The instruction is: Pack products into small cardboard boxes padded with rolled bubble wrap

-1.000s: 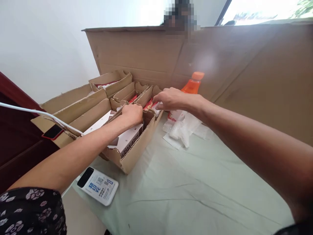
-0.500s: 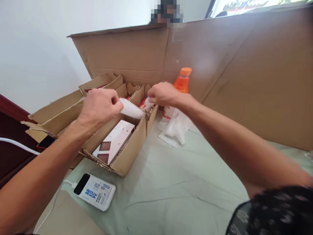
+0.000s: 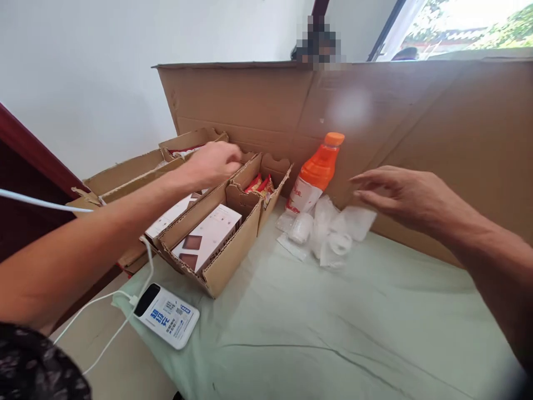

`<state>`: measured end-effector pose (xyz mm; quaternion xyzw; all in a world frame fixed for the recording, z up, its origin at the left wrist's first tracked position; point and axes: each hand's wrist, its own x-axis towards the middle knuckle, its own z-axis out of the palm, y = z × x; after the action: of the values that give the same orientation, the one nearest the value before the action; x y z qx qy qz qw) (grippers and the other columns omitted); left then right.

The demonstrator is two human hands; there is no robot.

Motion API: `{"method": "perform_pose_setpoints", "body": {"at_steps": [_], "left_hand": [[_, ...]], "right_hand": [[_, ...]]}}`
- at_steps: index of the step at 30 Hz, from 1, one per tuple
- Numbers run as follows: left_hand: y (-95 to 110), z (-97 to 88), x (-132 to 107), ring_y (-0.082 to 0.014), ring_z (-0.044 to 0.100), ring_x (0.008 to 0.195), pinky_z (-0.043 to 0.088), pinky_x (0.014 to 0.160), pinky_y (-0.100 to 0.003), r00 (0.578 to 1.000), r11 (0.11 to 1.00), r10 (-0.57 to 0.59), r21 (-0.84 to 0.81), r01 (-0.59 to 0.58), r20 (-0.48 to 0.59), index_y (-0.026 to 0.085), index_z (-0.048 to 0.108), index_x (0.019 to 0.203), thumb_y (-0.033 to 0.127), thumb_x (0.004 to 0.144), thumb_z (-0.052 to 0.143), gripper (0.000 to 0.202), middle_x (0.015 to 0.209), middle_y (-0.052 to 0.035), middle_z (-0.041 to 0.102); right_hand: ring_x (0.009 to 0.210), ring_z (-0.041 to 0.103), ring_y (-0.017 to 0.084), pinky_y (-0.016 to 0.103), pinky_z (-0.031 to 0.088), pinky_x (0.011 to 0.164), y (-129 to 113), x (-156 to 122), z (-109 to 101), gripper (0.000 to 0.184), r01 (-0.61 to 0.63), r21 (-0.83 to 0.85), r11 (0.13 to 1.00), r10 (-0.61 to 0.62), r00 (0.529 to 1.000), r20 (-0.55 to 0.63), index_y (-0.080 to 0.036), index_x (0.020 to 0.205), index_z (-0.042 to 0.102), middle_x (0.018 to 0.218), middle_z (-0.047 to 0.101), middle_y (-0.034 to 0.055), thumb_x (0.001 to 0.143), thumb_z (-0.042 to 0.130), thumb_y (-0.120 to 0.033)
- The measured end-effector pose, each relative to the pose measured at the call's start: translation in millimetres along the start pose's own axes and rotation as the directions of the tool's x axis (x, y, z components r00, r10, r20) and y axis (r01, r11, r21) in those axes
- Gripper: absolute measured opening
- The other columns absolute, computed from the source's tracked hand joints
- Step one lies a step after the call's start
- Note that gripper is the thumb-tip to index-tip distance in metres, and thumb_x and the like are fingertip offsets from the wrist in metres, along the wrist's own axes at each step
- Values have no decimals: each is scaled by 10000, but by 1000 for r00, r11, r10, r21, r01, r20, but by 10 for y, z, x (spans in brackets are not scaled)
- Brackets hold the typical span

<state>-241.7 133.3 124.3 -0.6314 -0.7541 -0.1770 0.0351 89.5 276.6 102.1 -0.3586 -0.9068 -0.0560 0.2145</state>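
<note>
My left hand (image 3: 216,161) reaches over the cardboard boxes on the left, its fingers curled down at the far part of a box. Whatever those fingers hold, if anything, is hidden. My right hand (image 3: 395,189) hovers to the right of an orange drink bottle (image 3: 318,169), fingers apart and holding nothing. Just below it lie clear plastic-wrapped pieces (image 3: 327,228), with a white wrapped cup-like item (image 3: 301,228) and a ring-shaped piece (image 3: 339,243) among them. Red and yellow snack packets (image 3: 261,186) sit in the small far compartment of the nearest box.
The nearest cardboard box (image 3: 233,269) holds a white carton (image 3: 208,236) with brown squares. In front lies a white power bank (image 3: 166,315) with a cable, on a green cloth (image 3: 291,322). A tall cardboard panel (image 3: 241,94) stands behind; a person's head (image 3: 318,44) shows above it.
My right hand has moved right, away from the box, and more plastic pieces lie by the bottle. My left hand no longer shows the white piece it held and is further over the boxes.
</note>
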Motion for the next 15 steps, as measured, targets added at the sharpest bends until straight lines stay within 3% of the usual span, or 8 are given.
{"method": "perform_pose_setpoints", "body": {"at_steps": [3, 6, 9, 11, 15], "left_hand": [[-621, -30, -112, -206, 674, 876, 492, 845, -299, 979, 989, -112, 117, 92, 172, 199, 755, 973, 240, 836, 537, 260, 924, -22, 764], [-944, 107, -235, -216, 679, 881, 498, 817, -287, 948, 984, -136, 152, 95, 287, 213, 756, 995, 350, 817, 569, 293, 976, -33, 775], [-1001, 290, -241, -263, 686, 992, 504, 825, -312, 921, 976, -146, 204, 75, 361, 216, 725, 1110, 416, 824, 535, 397, 1141, -89, 752], [-981, 380, -181, -299, 687, 1012, 511, 818, -344, 916, 973, -167, 214, 92, 365, 204, 707, 1146, 445, 822, 523, 443, 1151, -123, 746], [-947, 491, -26, -356, 690, 1000, 511, 782, -385, 915, 968, -204, 210, 136, 349, 187, 720, 1075, 475, 806, 547, 431, 1106, -166, 750]], "right_hand": [[977, 703, 285, 411, 537, 808, -507, 322, 115, 222, 65, 57, 996, -71, 992, 100, -243, 1045, 759, 1118, 755, 71, 885, 613, -291], [1120, 662, 291, 412, 520, 910, -1035, 860, 342, 285, 182, 32, 983, -185, 969, 164, -216, 1139, 739, 1266, 704, 80, 906, 590, -285], [1172, 639, 282, 394, 497, 949, -1467, 1452, 674, 346, 251, -37, 967, -238, 949, 206, -232, 1237, 704, 1298, 690, 80, 945, 553, -339], [1178, 637, 287, 390, 491, 951, -1692, 1781, 906, 398, 274, -74, 959, -238, 919, 315, -226, 1297, 673, 1307, 689, 95, 945, 569, -379], [1109, 666, 290, 362, 500, 913, -1981, 2166, 1312, 465, 346, -51, 937, -259, 784, 564, -200, 1257, 713, 1221, 735, 108, 822, 740, -362]]}}
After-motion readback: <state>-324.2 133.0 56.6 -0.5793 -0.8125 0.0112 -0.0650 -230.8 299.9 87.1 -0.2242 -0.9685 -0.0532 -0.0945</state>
